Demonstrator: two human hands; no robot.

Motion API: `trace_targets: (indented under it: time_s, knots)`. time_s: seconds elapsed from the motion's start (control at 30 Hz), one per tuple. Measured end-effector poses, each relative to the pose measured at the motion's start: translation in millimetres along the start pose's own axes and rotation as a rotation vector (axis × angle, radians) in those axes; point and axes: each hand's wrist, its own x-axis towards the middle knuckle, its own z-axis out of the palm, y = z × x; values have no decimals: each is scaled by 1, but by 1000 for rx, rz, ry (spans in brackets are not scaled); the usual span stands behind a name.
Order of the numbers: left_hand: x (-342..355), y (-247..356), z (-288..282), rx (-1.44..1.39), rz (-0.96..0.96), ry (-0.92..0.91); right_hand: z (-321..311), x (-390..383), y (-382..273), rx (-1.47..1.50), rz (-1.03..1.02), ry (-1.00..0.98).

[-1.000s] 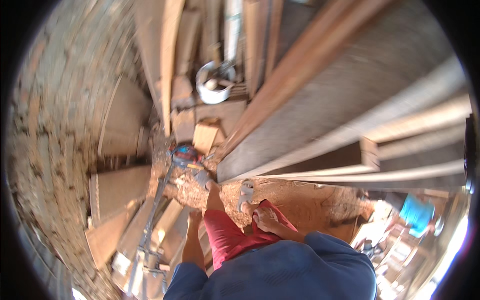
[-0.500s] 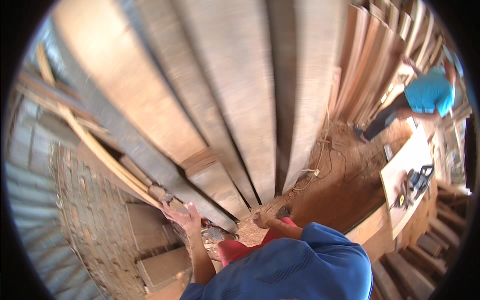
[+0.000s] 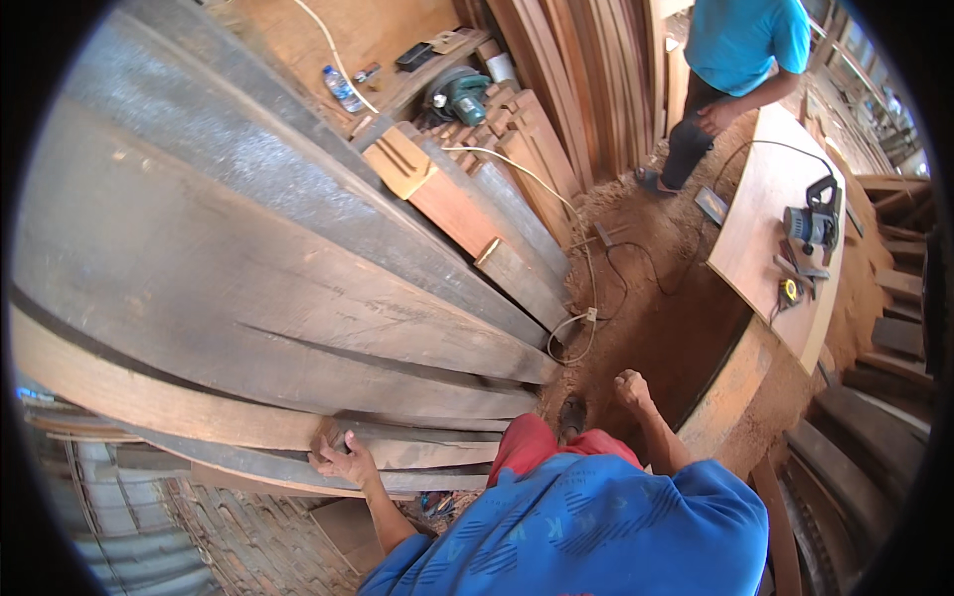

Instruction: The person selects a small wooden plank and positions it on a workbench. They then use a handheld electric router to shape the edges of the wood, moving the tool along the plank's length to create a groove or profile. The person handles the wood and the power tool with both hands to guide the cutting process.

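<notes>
At the lower middle, my left hand (image 3: 348, 459) has its fingers spread at a small brown wood block (image 3: 327, 435) on the lower boards, touching it. Long, weathered wooden planks (image 3: 229, 258) stand side by side across the left half, just beyond that hand. My right hand (image 3: 631, 392) hangs over the sawdust-covered ground (image 3: 641, 328), its fingers curled; whether anything is inside them I cannot make out. My red shorts and blue shirt show below.
A co-worker in turquoise (image 3: 740, 35) stands at upper right beside a curved pale panel (image 3: 755, 219) bearing a power tool (image 3: 810, 223) and tape measure (image 3: 790, 293). Behind are upright boards (image 3: 576, 70), a green tool (image 3: 462, 97) and a bottle (image 3: 340, 87). Cables (image 3: 586, 268) loop on the ground.
My view has swung round onto the standing planks and the co-worker. My left hand has come up to the small block on the boards. The co-worker now stands more upright.
</notes>
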Motion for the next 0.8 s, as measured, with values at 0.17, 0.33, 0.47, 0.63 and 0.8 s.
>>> trace_targets:
  time_s: [0.17, 0.33, 0.47, 0.63, 0.8]
  knots:
    - [-1, 0, 0, -6, 1, 14, 11, -4, 11, 105, 26, -176]
    - [-6, -2, -6, -34, 0, 39, 11, 28, -24, -81, -111, -189]
    - [0, -1, -7, -44, -17, 33, 0, 66, -83, -143, -209, -137]
    - [7, 15, -7, -129, -35, 2, -29, 143, -124, -98, -425, -96]
    - [4, -2, -21, 7, -163, -15, -65, 215, -190, -158, -451, -195]
